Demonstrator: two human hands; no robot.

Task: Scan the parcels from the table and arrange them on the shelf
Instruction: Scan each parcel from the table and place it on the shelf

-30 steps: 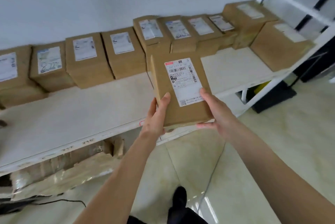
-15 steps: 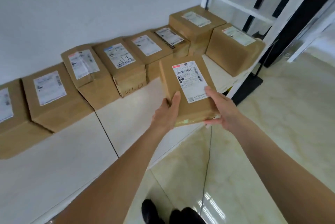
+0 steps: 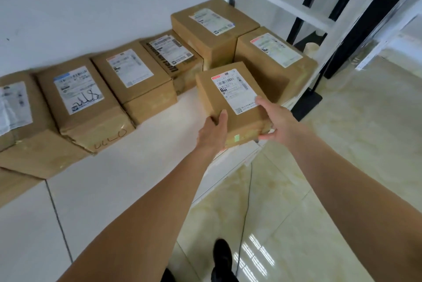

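Your left hand [image 3: 213, 132] and right hand [image 3: 277, 119] grip one labelled parcel [image 3: 233, 103] over the shelf [image 3: 137, 167]; six parcels [image 3: 127, 81] already line its 12 o'clock edge, this one unplaced.

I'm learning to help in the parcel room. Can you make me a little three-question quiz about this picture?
1. True or false: the person holds the parcel with only one hand.
2. Which box has black handwriting on its label? A) the box furthest right B) the box second from the left C) the held parcel
3. Fill in: the held parcel is near the ______ end of the shelf.

Key:
1. False: the left hand and the right hand both grip it.
2. B, the scribbled box.
3. Right, in front of the corner box.
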